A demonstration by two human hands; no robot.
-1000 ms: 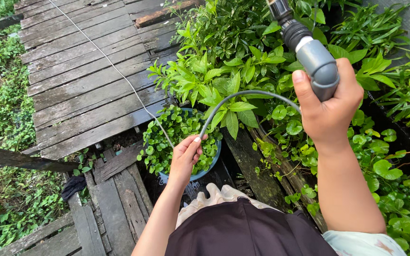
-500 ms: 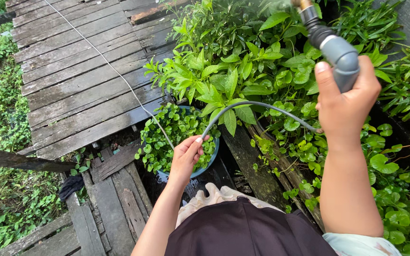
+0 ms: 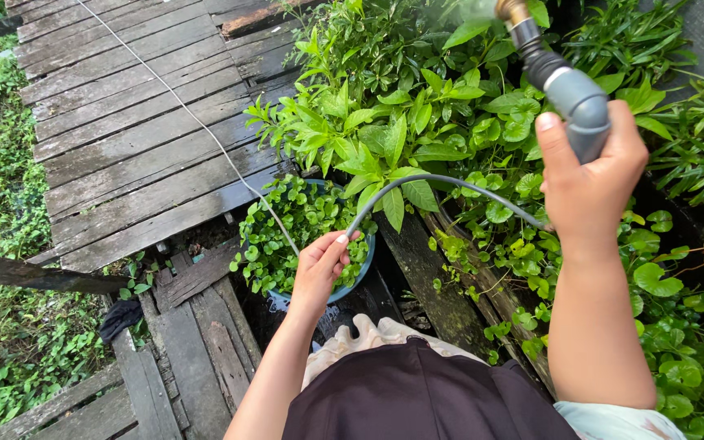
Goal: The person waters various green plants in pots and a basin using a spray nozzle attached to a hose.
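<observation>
My right hand (image 3: 588,183) grips the grey spray nozzle (image 3: 568,90), aimed toward 12 o'clock over leafy plants (image 3: 385,122). My left hand (image 3: 319,269) pinches the thin grey hose (image 3: 425,181) above a blue pot (image 3: 362,273); wooden planks (image 3: 124,138) at 10 o'clock.

No packages, labels, signs or screens in my view; only plants, wooden boardwalk, hose gear, none bearing labels.

Right hand (image 3: 587,183) raised, fist closed, left hand (image 3: 319,267) pinching, low

weathered plank deck (image 3: 124,155) carries a thin white cord (image 3: 197,122) and a blue plant pot (image 3: 362,273).
</observation>
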